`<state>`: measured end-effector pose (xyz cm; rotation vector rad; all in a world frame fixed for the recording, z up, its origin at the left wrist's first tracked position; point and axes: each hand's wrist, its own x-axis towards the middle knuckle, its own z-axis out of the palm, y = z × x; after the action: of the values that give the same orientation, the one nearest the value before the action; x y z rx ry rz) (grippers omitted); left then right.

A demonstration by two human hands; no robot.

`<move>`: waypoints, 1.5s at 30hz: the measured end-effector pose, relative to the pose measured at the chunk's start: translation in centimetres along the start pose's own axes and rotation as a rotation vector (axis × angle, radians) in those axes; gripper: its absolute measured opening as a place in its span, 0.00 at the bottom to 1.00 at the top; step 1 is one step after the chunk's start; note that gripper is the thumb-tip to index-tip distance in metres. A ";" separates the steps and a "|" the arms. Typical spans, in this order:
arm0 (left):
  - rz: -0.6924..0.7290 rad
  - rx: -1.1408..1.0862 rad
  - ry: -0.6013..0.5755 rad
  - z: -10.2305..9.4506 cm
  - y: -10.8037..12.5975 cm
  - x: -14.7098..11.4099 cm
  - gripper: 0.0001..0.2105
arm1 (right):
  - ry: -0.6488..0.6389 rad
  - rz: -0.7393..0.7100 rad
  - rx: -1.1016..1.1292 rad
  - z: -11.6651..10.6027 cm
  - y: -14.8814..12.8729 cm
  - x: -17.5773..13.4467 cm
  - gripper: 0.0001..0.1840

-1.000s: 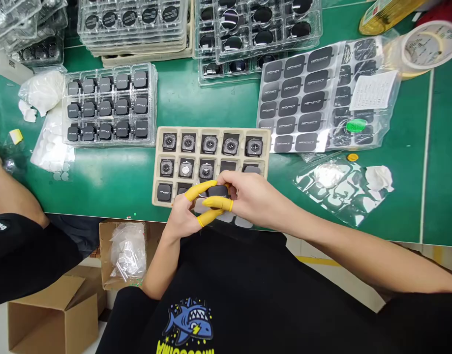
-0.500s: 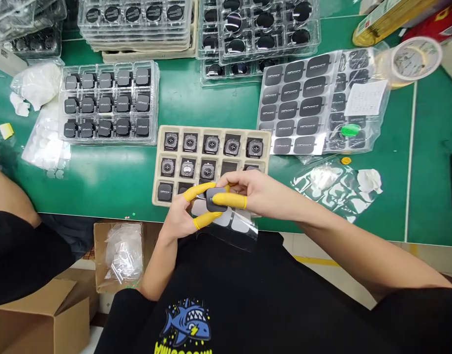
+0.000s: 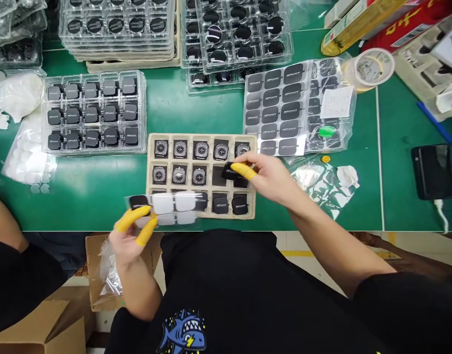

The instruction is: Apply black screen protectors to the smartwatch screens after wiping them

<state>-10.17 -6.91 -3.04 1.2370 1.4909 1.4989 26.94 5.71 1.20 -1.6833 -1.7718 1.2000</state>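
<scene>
A beige tray (image 3: 149, 167) lies before me. Several smartwatch bodies (image 3: 201, 150) sit in its upper rows with sensor backs up; some in its front row show dark printed faces. My right hand (image 3: 268, 177), yellow cots on its fingers, pinches a dark watch body (image 3: 227, 171) just above the middle row, beside a compartment (image 3: 219, 176) without a watch. To the left, my left hand (image 3: 130, 233), also in yellow finger cots, grips a clear sticker sheet (image 3: 174, 202) with pale rounded squares and a dark one at its left end. This sheet partly covers the tray's front left.
A clear tray of dark square pieces (image 3: 142, 113) stands left. Stacked trays (image 3: 118, 44) and round-lens trays (image 3: 244, 49) stand behind. Printed sticker sheets (image 3: 273, 108), a tape roll (image 3: 375, 69) and a black device (image 3: 432, 172) with a cable lie right. Another person's arm (image 3: 6, 216) is left.
My hands, together on the watch before, have parted. The right carried the watch up over the tray; the left drew the sticker sheet left. The camera view has shifted.
</scene>
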 end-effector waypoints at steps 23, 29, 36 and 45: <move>0.282 0.336 0.382 1.4 1.8 2.1 0.11 | -0.097 -0.188 -0.695 7.8 -4.3 2.3 0.10; 0.251 0.407 0.357 1.9 1.5 1.9 0.14 | -0.128 -0.188 -0.660 7.5 -4.2 2.2 0.09; 0.286 0.383 0.320 1.6 1.0 1.8 0.11 | -0.129 -0.171 -0.513 7.4 -4.3 1.8 0.09; 0.634 0.759 0.139 2.0 2.7 1.0 0.09 | -0.241 -0.073 0.357 6.4 -6.6 -1.0 0.15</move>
<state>-8.18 -5.58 -0.45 2.2530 1.9669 1.4388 18.13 3.51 3.29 -1.3036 -1.6119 1.6299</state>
